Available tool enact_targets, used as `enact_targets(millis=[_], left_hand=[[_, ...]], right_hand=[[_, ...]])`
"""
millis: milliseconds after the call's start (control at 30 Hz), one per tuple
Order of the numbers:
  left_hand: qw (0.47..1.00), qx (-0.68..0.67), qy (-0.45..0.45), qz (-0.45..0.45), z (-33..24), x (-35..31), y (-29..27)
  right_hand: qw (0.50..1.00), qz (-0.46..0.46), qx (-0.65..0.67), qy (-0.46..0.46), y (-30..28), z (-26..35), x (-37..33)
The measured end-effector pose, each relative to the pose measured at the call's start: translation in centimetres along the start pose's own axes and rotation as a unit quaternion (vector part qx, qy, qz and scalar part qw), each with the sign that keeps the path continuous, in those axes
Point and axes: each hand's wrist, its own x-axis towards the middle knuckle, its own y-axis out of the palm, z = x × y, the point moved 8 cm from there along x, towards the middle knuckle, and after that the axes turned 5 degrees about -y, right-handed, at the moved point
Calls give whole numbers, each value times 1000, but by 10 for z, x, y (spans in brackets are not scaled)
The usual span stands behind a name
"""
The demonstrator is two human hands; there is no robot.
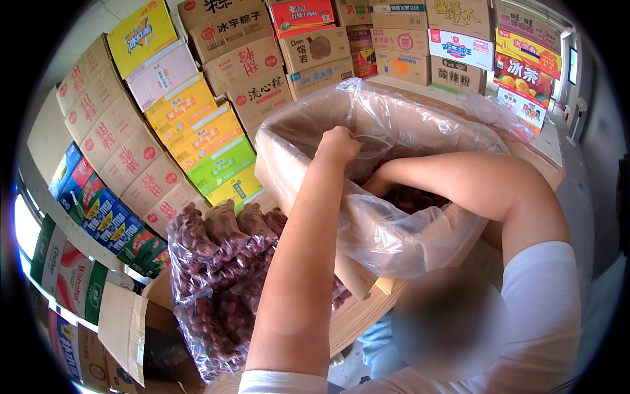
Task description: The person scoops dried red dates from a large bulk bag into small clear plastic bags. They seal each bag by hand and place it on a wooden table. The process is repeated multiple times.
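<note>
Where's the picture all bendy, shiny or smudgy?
Head view: stacked boxes lean and bow near the dark rim; head view: white glare streaks the clear plastic liner; head view: a round patch, lower right, is blurred out.

one left hand (pixel 339 144), one right hand (pixel 377 182), two open boxes (pixel 436 134), one big clear liner (pixel 387 233), one lilac box (pixel 157 75), one bright green box (pixel 223 167), many fruit bags (pixel 220 289), too many stacked boxes (pixel 246 69) to count

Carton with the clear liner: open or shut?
Open. The carton has its clear liner spread over the rim, and dark red fruits show inside beside the right hand.
</note>
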Motion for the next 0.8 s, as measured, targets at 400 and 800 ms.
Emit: enact_targets(millis=[400, 800], left_hand=[[1000, -2, -3, 27, -12, -7, 0], [998, 2, 34, 47, -15, -3, 6]], right_hand=[[975, 68, 165, 130, 5, 20, -88], [962, 226, 149, 46, 9, 35, -97]])
